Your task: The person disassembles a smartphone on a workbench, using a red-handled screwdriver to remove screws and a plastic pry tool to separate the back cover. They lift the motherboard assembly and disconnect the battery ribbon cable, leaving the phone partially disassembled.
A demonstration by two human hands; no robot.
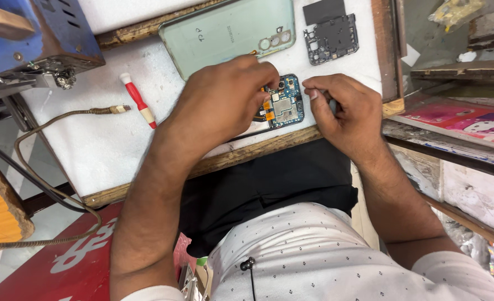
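An opened phone with a blue circuit board (285, 106) lies near the front edge of a white work board (91, 139). My left hand (224, 100) rests over the phone's left part, fingertips pressing at the board's top edge. My right hand (344, 114) sits just right of the phone with fingers curled; whether it holds a small tool I cannot tell. The phone's pale green back cover (227, 33) lies face down behind my left hand. A dark inner frame piece (332, 38) lies beyond the phone.
A red and white screwdriver (138, 100) lies to the left on the white board. A frayed cable (63, 120) loops off the left edge. A blue metal box (40, 33) stands at the back left. Pink packaging (464, 120) sits on a shelf at right.
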